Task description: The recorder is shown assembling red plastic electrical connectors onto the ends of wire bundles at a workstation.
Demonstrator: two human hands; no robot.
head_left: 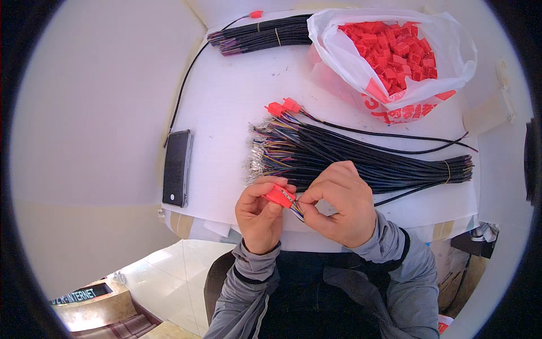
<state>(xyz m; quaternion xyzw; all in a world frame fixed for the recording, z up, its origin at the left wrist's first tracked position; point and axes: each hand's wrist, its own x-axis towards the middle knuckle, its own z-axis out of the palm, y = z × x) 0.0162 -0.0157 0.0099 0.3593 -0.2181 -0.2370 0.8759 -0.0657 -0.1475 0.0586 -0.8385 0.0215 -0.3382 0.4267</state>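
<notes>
Left hand (259, 214), in the lower middle of the frame, is closed in a pinch on a small red connector housing (279, 196), held between thumb and fingertips just above the near edge of the white table (226, 113). The housing is seen to lie tilted, its long axis running from upper left to lower right, and its lower right end is turned toward the right hand (341, 206). That hand is pressed together around thin coloured wire ends (297, 211), which are gripped between thumb and forefinger directly beside the housing, almost touching it; whether any wire is already seated inside cannot be told. The wires are pointed up and to the left, roughly along the same line as the housing, so the two parts meet nearly end to end, with the right hand slightly the lower.

Just above both hands a large bundle of black cables (361, 161) is laid across the table, its long axis left to right, stripped ends fanned toward the left. A second bundle (259, 35) is placed at the upper middle, a white bag of red housings (395, 51) at the upper right, and a dark phone (176, 168) at the left edge of the table
</notes>
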